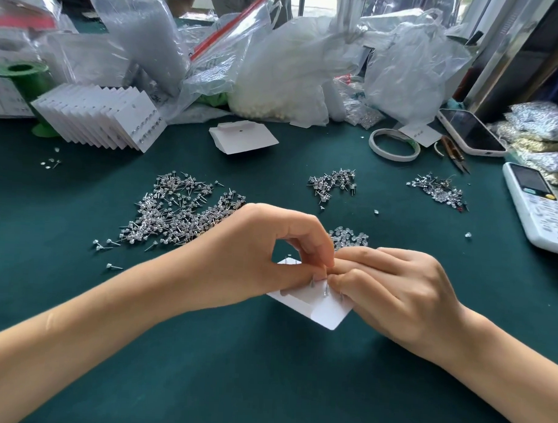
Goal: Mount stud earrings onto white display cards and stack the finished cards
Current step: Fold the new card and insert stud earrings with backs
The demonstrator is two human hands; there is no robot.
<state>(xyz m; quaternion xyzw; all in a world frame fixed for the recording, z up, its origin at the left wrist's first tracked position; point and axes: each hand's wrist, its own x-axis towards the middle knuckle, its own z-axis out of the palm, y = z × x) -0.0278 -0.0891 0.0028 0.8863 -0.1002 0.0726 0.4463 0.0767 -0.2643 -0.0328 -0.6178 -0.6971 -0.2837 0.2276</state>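
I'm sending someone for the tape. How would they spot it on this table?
Start at the phone lying at the table's far right edge. Just left of it lies the tape roll, flat on the green cloth beside small snips. It is the only white open ring there.

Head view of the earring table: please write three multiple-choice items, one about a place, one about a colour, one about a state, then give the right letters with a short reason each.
1. Where is the row of finished cards?
A. far left
B. near right
C. under the phone

2. What colour is the table cover?
A. red
B. dark green
C. yellow

3. What is the state of the card under the hands?
A. lying untouched
B. held by both hands
C. folded shut

Answers: 1 A, it leans by the green spool. 2 B, green all round. 3 B, left hand and right hand pinch it, pins sticking up.
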